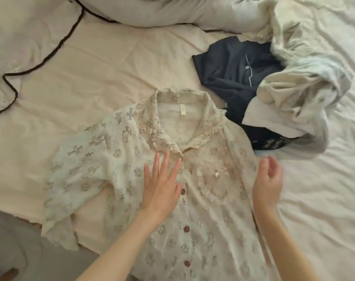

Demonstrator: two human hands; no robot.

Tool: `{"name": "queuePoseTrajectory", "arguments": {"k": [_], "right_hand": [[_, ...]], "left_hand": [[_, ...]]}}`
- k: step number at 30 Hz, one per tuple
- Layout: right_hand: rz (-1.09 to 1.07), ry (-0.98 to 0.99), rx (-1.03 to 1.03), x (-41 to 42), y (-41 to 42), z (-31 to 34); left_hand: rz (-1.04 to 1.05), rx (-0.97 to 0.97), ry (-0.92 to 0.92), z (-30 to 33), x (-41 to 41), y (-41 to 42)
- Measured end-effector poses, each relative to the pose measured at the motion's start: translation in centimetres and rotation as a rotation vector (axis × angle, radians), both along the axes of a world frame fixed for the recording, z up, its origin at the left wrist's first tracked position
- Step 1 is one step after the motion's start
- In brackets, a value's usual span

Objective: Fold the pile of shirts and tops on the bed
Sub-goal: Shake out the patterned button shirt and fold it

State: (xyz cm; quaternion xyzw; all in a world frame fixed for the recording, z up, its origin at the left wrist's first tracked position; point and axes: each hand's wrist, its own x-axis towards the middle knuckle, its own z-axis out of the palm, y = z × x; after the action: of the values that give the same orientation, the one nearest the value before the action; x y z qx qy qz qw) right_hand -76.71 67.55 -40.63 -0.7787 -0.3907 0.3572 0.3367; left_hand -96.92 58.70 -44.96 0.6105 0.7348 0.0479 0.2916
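Left hand (162, 185) flat on cream blouse (203, 220), gripping nothing; right hand (267, 179) loosely curled, empty. Risk: thin fabric bunches when right side folds

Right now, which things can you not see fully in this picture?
- Printed shirt, head view: its hem is cut off by the bottom edge.
- Navy top: partly buried under the pale crumpled clothes.
- Right hand: blurred, so whether it touches the shirt is unclear.
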Motion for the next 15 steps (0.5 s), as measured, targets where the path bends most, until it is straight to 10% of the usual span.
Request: {"name": "queuePoseTrajectory", "arguments": {"k": [6, 15], "right_hand": [[-0.69, 0.948, -0.255, 8.9, 7.6, -0.7], [-0.492, 1.476, -0.374, 9.6, 12.7, -4.3]], "left_hand": [[-0.083, -0.281, -0.026, -2.5, 7.5, 3.0], [-0.028, -0.596, 0.058, -5.5, 10.2, 5.5]]}}
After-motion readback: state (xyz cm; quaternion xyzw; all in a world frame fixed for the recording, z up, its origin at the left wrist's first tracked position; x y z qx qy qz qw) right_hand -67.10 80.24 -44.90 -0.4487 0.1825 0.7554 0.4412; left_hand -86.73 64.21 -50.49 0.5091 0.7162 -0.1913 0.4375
